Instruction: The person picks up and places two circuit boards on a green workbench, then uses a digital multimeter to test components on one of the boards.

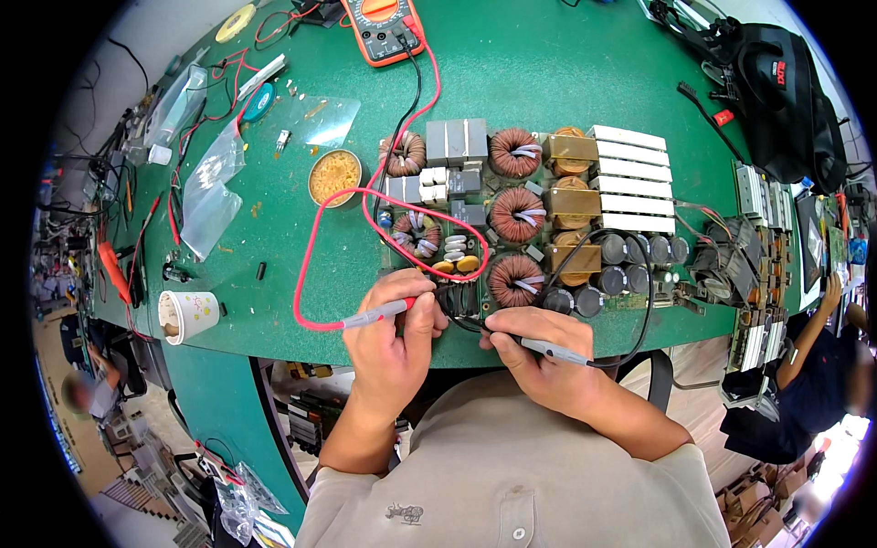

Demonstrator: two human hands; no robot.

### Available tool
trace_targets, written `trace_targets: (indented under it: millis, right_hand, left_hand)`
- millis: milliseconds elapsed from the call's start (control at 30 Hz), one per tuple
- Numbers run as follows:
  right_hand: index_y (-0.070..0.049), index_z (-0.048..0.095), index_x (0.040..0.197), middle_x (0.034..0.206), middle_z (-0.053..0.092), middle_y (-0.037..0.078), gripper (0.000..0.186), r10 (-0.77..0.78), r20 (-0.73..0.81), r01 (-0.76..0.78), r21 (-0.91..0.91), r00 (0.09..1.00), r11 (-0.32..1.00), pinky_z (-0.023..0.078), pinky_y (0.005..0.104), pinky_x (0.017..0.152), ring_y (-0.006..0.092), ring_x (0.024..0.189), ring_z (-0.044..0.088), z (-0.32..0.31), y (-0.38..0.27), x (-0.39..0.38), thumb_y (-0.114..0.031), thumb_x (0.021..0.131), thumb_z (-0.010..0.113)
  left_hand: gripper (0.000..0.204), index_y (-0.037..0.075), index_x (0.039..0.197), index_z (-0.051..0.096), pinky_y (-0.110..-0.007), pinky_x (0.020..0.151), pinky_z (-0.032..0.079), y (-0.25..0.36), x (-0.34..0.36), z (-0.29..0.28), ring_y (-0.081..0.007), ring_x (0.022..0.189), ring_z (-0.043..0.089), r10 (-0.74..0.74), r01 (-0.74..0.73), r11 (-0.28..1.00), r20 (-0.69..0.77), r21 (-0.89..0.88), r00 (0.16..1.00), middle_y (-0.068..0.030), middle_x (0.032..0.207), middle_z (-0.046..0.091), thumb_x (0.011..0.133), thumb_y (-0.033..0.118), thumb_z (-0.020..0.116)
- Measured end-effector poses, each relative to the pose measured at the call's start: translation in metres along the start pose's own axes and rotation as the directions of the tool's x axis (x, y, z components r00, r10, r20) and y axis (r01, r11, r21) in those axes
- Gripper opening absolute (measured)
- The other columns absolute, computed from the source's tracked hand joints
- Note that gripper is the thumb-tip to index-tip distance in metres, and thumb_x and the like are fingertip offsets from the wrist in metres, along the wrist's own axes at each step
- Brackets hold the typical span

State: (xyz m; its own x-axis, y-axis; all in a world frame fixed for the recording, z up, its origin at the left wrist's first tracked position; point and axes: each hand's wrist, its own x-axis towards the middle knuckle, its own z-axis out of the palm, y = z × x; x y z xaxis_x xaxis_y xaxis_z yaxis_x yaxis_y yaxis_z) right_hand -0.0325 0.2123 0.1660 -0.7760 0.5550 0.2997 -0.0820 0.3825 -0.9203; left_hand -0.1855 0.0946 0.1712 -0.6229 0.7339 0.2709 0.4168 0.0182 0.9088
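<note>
My left hand (391,333) is closed round a grey and red test probe (375,314), whose red lead (306,274) loops over the board. In my right hand (546,361) is a grey and black test probe (553,351) with a black lead (650,301). Both probes point inward at the near edge of a large circuit board (539,201); their tips are hidden among the parts there. The board carries copper-wound toroid coils (516,280), dark round capacitors (587,301) and a white finned heatsink (632,178). The leads run to an orange multimeter (382,32) at the back.
Left of the board stand a round tin of yellowish material (334,177) and a paper cup (189,316). Clear plastic bags (212,187) lie farther left. At right are a black backpack (786,100), more circuit assemblies (758,265) and a co-worker's arm (808,333).
</note>
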Motion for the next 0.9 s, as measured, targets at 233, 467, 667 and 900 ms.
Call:
trace_targets:
  millis: [233, 467, 667, 900]
  right_hand:
    - [0.001, 0.065, 0.103, 0.087, 0.07, 0.014, 0.017, 0.048, -0.056, -0.046, 0.038, 0.997, 0.998, 0.055, 0.0298, 0.061, 0.0229, 0.071, 0.07, 0.004, 0.0041, -0.0055, -0.003, 0.088, 0.071]
    - [0.003, 0.062, 0.105, 0.085, 0.068, 0.011, 0.015, 0.151, -0.065, -0.144, 0.095, 0.986, 0.985, 0.054, 0.0277, 0.06, 0.0181, 0.069, 0.068, 0.0039, -0.0021, -0.006, -0.004, 0.093, 0.066]
    - [0.002, 0.063, 0.103, 0.09, 0.069, 0.014, 0.017, 0.08, -0.05, -0.08, 0.012, 0.996, 0.997, 0.054, 0.0315, 0.061, 0.026, 0.07, 0.068, 0.0047, 0.0015, -0.0055, -0.003, 0.089, 0.07]
    - [0.001, 0.064, 0.103, 0.089, 0.069, 0.015, 0.017, 0.036, -0.057, -0.036, 0.004, 0.998, 0.999, 0.055, 0.0326, 0.063, 0.0272, 0.071, 0.068, 0.0039, 0.0011, -0.0019, -0.002, 0.087, 0.071]
  left_hand:
    - [0.012, -0.006, 0.104, 0.052, -0.023, 0.05, 0.049, -0.0014, -0.0032, 0.0036, -0.0135, 0.061, 0.063, 0.004, -0.007, 0.998, -0.054, -0.055, 0.999, -0.018, 0.102, 0.062, 0.101, 0.006, 0.05]
    - [0.013, -0.004, 0.103, 0.049, -0.023, 0.051, 0.049, -0.0018, -0.0055, 0.0062, -0.0139, 0.062, 0.063, -0.017, 0.007, 0.995, -0.102, -0.096, 0.995, -0.0182, 0.101, 0.06, 0.103, 0.009, 0.049]
    - [0.012, -0.004, 0.104, 0.05, -0.023, 0.051, 0.049, -0.0014, -0.0058, 0.0053, -0.0138, 0.063, 0.062, -0.024, 0.021, 0.998, -0.071, -0.054, 0.997, -0.018, 0.102, 0.06, 0.103, 0.008, 0.049]
    - [0.013, -0.004, 0.105, 0.05, -0.023, 0.051, 0.049, -0.001, -0.0052, 0.0067, -0.0135, 0.062, 0.063, -0.052, 0.046, 0.996, -0.08, -0.073, 0.995, -0.0176, 0.101, 0.06, 0.102, 0.008, 0.049]
